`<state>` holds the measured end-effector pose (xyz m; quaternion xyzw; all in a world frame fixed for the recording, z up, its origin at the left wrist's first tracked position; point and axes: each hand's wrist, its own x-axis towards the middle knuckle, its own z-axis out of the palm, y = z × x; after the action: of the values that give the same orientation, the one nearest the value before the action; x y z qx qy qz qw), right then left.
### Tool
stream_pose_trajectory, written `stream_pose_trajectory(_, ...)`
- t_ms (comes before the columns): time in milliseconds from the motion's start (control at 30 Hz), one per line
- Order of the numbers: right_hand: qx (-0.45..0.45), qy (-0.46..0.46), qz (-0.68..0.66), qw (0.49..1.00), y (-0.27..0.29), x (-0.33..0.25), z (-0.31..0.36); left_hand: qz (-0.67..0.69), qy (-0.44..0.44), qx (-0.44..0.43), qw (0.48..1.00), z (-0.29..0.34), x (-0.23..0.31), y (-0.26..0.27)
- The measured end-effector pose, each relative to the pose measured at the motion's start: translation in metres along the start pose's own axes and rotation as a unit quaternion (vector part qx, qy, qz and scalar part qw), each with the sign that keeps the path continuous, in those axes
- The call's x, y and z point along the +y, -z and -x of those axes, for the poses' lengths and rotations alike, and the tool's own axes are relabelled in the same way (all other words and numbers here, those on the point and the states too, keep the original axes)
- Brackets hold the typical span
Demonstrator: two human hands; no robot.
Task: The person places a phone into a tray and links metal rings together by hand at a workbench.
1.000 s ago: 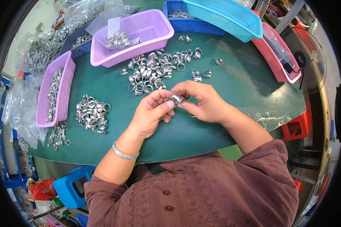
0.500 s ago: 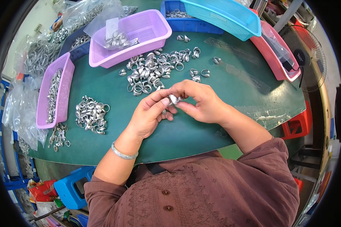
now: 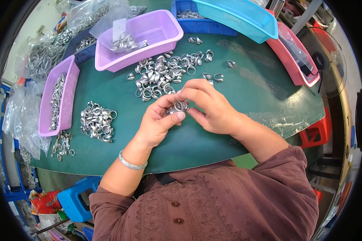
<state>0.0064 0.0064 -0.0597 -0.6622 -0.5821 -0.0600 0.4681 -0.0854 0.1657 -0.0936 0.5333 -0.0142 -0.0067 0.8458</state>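
Note:
Over the green table [image 3: 181, 142], my left hand [image 3: 159, 120] is closed around a few silver metal rings [image 3: 177, 107], its thumb pressing them from the near side. My right hand [image 3: 213, 106] comes in from the other side, its index finger and thumb at the rings' right edge; whether it grips one I cannot make out for sure. Just beyond my hands lies a large loose heap of silver rings [image 3: 161, 74], with a few single rings [image 3: 218, 77] to its right. A smaller ring pile [image 3: 97, 121] sits to the left of my left hand.
A purple basket [image 3: 165, 36] holding a bag of rings stands behind the heap. At left is a narrow purple basket [image 3: 70, 100] with small metal parts. Blue [image 3: 221, 29], turquoise [image 3: 245, 24] and pink [image 3: 287, 60] baskets line the back. A fan [image 3: 330, 60] stands at right.
The rings in my hands have turned and now show their round openings. My left thumb has shifted lower, and my right fingers have loosened slightly. One ring from the small group at right is now out of sight.

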Motion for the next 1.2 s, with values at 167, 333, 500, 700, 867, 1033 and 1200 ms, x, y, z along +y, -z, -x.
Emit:
stream_pose_trajectory(167, -0.016, -0.058, 0.01, 0.998, 0.005, 0.008, 0.003, -0.098, -0.09, 0.029, 0.991, 0.0, -0.004, -0.005)
stream_pose_trajectory(333, -0.019, -0.08, 0.046, 0.996, 0.014, 0.012, 0.0, -0.266, -0.186, 0.043, 0.945, 0.0, -0.005, -0.004)
stream_pose_trajectory(500, -0.005, -0.127, 0.158, 0.979, 0.023, 0.029, 0.005, -0.317, -0.194, 0.032, 0.928, 0.0, -0.003, -0.005)
stream_pose_trajectory(700, -0.11, -0.173, 0.268, 0.941, 0.029, 0.031, 0.009, -0.23, -0.102, 0.052, 0.967, 0.002, 0.002, -0.008)
stream_pose_trajectory(867, -0.114, -0.163, 0.323, 0.925, 0.026, 0.027, 0.009, 0.069, 0.063, 0.048, 0.994, 0.0, 0.006, -0.001)
stream_pose_trajectory(1033, -0.135, -0.168, 0.321, 0.922, 0.022, 0.028, 0.008, 0.231, 0.085, -0.017, 0.969, -0.002, 0.008, 0.008)
stream_pose_trajectory(1200, -0.108, -0.148, 0.269, 0.946, 0.021, 0.032, 0.008, 0.132, 0.089, 0.012, 0.987, 0.0, 0.005, 0.006)
